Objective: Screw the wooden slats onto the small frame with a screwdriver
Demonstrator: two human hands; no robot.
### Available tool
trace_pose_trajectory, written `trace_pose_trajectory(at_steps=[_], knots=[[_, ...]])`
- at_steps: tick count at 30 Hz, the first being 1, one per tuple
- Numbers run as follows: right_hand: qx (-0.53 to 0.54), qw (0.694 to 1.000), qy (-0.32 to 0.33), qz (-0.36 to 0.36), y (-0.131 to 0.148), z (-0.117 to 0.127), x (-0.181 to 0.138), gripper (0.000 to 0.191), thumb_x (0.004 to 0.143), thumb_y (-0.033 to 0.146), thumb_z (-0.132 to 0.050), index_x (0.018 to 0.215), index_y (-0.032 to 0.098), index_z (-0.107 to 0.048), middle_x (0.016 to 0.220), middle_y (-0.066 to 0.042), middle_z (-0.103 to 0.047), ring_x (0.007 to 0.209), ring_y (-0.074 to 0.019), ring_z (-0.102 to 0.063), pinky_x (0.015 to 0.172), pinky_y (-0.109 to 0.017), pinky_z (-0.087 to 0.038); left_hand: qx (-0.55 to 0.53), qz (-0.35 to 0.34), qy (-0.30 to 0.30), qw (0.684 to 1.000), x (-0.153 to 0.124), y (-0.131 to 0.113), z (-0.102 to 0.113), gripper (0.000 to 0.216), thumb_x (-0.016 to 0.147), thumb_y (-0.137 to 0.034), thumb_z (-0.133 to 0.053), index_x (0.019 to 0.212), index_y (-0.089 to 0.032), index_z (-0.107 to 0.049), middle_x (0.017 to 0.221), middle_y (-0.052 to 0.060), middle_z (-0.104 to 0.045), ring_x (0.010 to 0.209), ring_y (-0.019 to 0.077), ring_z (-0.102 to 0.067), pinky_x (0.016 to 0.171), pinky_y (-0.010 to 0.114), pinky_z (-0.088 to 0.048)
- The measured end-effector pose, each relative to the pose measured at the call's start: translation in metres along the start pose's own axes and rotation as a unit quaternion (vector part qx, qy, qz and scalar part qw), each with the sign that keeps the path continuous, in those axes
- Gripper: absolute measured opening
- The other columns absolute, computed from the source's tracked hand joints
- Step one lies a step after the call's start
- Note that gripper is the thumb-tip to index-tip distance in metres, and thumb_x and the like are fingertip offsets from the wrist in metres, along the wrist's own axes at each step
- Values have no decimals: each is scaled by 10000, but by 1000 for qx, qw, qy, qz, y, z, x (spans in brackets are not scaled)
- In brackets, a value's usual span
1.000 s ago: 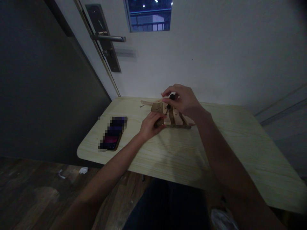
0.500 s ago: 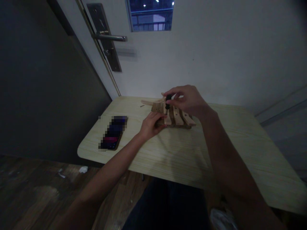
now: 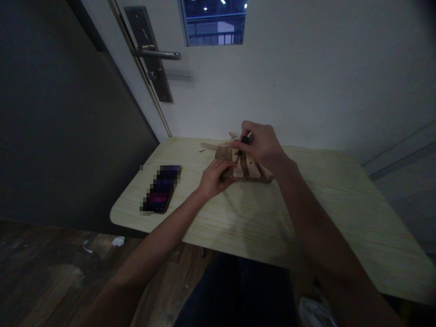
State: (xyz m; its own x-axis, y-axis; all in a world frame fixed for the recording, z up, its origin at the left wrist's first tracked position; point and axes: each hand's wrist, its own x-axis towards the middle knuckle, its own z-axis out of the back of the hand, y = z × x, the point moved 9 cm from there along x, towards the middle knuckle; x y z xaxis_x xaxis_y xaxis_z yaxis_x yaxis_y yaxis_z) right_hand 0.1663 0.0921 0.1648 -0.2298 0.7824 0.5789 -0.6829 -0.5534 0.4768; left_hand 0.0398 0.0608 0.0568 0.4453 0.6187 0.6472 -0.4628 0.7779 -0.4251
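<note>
A small wooden piece with several pale slats on a brown base point(image 3: 252, 169) lies on the table. My left hand point(image 3: 214, 176) grips its left front edge, fingers on top and thumb along the front. In my right hand point(image 3: 260, 140) is a black-handled screwdriver point(image 3: 244, 141), tilted, with its shaft running down to the leftmost slat beside my left fingertips. Whether the tip sits in a screw is too small to tell. A loose screw point(image 3: 202, 151) rests on the table just left of the wooden piece. My right hand hides part of the right-hand slats.
A phone point(image 3: 161, 188) lies on the left of the light wood table point(image 3: 211, 227). Behind the table stands a white door point(image 3: 306, 81) with a metal handle point(image 3: 156, 54) and a small window. A white scrap point(image 3: 118, 241) is on the floor.
My right hand has turned at the wrist and shifted slightly, tilting the screwdriver's handle to the right. My left hand and the wooden piece have stayed in place.
</note>
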Motion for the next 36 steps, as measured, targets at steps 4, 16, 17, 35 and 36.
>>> trace_pose_trajectory(at_steps=[4,16,17,35,36], knots=[[30,1000,5,8,2,-5,-1,238,807,442,-736,813,219,-656,728,0,-667,659,-156,-575,652,-296,-423,-2,1,4,1000,1,-2,0,326,862,-327,-720,1146,-198,-626,1010,73,-689,1023,232,-622,865,376,-523],[81,993,87,6,-2,-6,-5,245,802,273,-683,1025,213,-765,891,-42,-758,702,-161,-649,663,-298,-510,-1,8,10,1000,-2,5,-3,353,855,-367,-729,1158,-219,-624,1060,79,-690,1046,251,-623,894,394,-523],[78,994,80,4,-1,-5,-4,222,788,303,-716,981,210,-770,829,-32,-746,672,-156,-638,646,-293,-499,-1,7,9,1000,-1,5,-2,350,856,-367,-728,1155,-218,-624,1062,79,-689,1048,250,-622,896,391,-521],[70,995,65,2,10,6,-1,200,761,216,-674,932,195,-776,877,-44,-777,668,-162,-681,644,-292,-523,-9,-12,-5,1000,-2,1,-1,335,861,-342,-728,1146,-199,-624,1049,74,-695,1028,231,-624,878,369,-520],[71,995,69,-5,9,6,-1,224,763,201,-661,952,190,-781,887,-50,-781,679,-168,-692,648,-293,-527,-10,-15,-7,1000,-2,1,0,335,860,-335,-728,1147,-197,-623,1050,75,-694,1028,230,-624,876,367,-520]])
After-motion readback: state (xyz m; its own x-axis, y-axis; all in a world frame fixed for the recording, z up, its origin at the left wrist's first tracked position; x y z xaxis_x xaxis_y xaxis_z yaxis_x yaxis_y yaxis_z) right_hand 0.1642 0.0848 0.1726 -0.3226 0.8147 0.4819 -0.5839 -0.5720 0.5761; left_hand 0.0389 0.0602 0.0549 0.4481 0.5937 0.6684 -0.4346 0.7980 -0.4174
